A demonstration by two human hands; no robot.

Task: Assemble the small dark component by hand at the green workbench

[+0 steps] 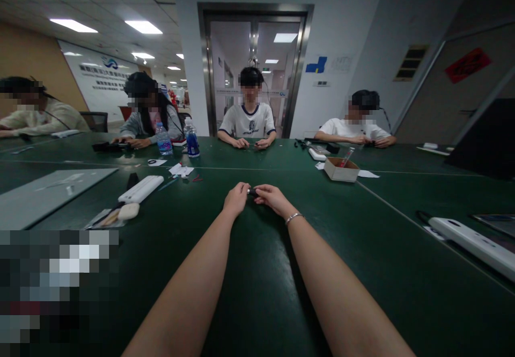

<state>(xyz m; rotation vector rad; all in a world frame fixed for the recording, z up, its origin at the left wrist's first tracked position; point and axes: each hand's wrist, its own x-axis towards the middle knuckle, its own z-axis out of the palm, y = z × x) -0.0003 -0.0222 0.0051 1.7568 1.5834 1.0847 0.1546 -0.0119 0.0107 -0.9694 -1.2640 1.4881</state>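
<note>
Left hand (236,198) and right hand (272,196) meet over the middle of the green counter (257,271), arms stretched far forward. Between the fingertips sits a small dark object (252,191), pinched from both sides; too small to tell what it is. Both hands are closed on it, and it sits just above or touching the counter surface; I cannot tell which. A thin bracelet (293,218) is on the right wrist.

Risks, as judged from here:
- The grip is a fingertip pinch only. If either side lets go unevenly, the piece could slip out and skid on the smooth counter.
- It is dark on a dark green top under dim light, so a dropped piece would be hard to spot.
- Arms are at full reach, which leaves little control for fine work; a twist could overshoot.
- The bracelet hangs loose near the work and might snag or drag.

Surroundings:
- Near left: a white power strip (140,189) and a pale oval item (129,211) on a sheet, well apart from the hands.
- Far right: a small cardboard box (341,170) with a red-tipped thing standing in it.
- Near right: another white power strip (475,244).
- Far left: two water bottles (192,142).
- Four other people sit along the far side, their own hands on the counter, none near the held piece.
</note>
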